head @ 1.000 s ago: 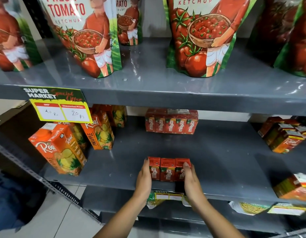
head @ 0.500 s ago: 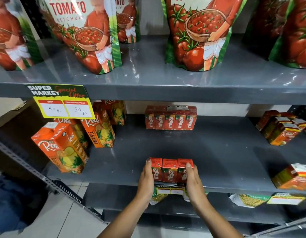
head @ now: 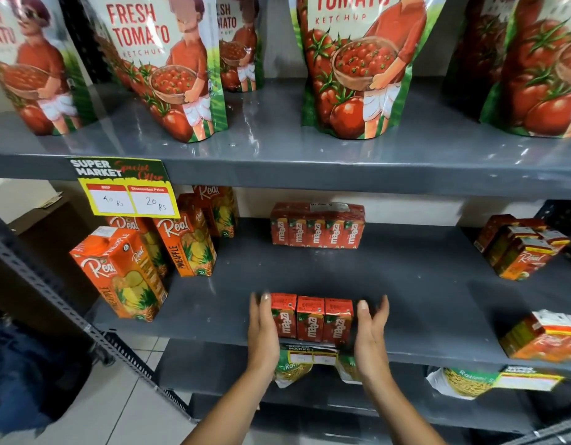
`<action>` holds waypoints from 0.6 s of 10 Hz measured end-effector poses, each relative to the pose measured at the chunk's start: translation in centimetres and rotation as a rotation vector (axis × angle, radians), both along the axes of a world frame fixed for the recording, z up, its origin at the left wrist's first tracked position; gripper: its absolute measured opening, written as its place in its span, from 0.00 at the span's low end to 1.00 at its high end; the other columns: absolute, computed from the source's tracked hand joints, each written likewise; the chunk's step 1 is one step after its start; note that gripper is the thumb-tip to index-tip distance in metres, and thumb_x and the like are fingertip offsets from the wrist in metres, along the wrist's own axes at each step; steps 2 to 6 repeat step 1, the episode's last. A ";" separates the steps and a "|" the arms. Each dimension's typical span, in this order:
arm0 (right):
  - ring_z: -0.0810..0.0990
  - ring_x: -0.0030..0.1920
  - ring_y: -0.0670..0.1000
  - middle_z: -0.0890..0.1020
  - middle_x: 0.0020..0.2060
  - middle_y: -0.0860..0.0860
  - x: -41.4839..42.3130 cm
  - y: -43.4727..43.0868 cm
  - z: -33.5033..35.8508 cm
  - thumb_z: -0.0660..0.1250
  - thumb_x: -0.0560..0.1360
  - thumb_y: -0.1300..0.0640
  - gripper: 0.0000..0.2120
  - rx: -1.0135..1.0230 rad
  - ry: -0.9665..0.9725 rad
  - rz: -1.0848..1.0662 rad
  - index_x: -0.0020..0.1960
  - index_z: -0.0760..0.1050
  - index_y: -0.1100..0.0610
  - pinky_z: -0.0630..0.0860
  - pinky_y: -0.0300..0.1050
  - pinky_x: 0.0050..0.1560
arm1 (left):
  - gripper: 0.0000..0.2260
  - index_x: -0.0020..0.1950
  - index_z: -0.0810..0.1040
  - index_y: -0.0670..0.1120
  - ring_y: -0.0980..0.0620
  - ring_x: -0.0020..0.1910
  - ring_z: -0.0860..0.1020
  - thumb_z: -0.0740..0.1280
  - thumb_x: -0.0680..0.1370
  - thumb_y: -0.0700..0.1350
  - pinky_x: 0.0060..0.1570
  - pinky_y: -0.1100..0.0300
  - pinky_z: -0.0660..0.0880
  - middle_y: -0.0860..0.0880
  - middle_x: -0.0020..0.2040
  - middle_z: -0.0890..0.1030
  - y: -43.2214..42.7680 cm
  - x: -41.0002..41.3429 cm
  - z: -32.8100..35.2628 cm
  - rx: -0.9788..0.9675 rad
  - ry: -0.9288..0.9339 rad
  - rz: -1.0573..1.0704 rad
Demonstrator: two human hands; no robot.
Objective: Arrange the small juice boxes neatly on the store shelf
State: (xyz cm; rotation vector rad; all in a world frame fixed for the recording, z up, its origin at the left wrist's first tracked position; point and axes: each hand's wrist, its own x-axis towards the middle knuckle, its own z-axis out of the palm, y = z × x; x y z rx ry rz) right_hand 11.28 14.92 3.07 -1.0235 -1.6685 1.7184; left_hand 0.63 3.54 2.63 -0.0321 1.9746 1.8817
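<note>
From the head view, your left hand point(head: 263, 332) lies flat against the left side of a row of three red Maaza juice boxes point(head: 311, 319), fingers straight and together, pressing rather than wrapping. Your right hand point(head: 370, 335) stands at the right end of the row with its fingers extended and slightly spread; motion blur makes it hard to say whether the palm touches the last box or sits just beside it. The three boxes stand upright, side by side and touching, at the near edge of the grey middle shelf point(head: 422, 303), labels facing you.

Farther back on the same shelf, a shrink-wrapped pack of Maaza boxes point(head: 317, 226) stands against the rear. To the left are tall orange Real pineapple cartons point(head: 123, 274), the nearest one tilted. At the right, small Real juice boxes point(head: 521, 248) stand in a loose cluster, and another bundle point(head: 544, 338) lies near the front right edge.

A yellow price tag point(head: 130, 191) hangs from the upper shelf edge, under the tomato ketchup pouches point(head: 358, 65). Noodle packets point(head: 290, 369) show below your hands.
</note>
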 end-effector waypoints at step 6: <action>0.57 0.75 0.47 0.57 0.77 0.49 2.5 0.8 2.0 0.55 0.80 0.49 0.27 0.167 0.054 -0.078 0.77 0.50 0.50 0.55 0.45 0.73 | 0.31 0.74 0.54 0.61 0.55 0.76 0.55 0.52 0.73 0.69 0.74 0.45 0.54 0.54 0.78 0.57 -1.1 2.0 2.3 -0.058 0.344 0.064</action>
